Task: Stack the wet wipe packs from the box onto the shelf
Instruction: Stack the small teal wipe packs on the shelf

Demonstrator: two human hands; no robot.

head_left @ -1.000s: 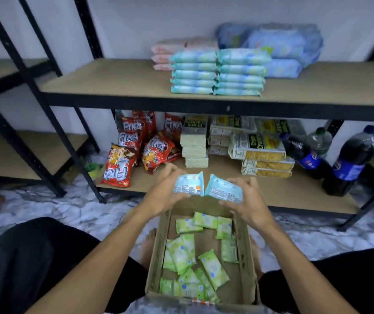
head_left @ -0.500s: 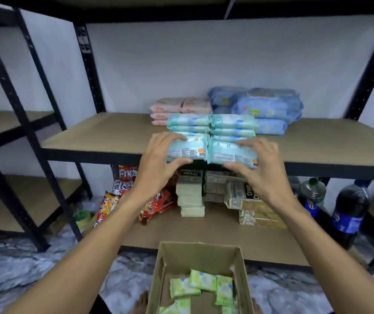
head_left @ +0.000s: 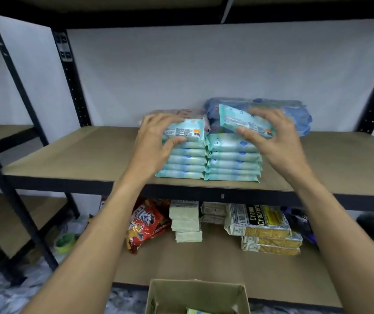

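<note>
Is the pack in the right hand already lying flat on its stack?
No. The pack in the right hand is tilted, raised above the right stack.

A single head-worn wide-angle camera faces forward and slightly down at a black-framed shelf [head_left: 72,159], close enough that both forearms span the frame. The cardboard box [head_left: 170,295] is cropped at the bottom edge.

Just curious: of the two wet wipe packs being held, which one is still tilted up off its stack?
The pack in the right hand, at: it slants above the right stack, while the left hand's pack lies flat on its stack.
</note>
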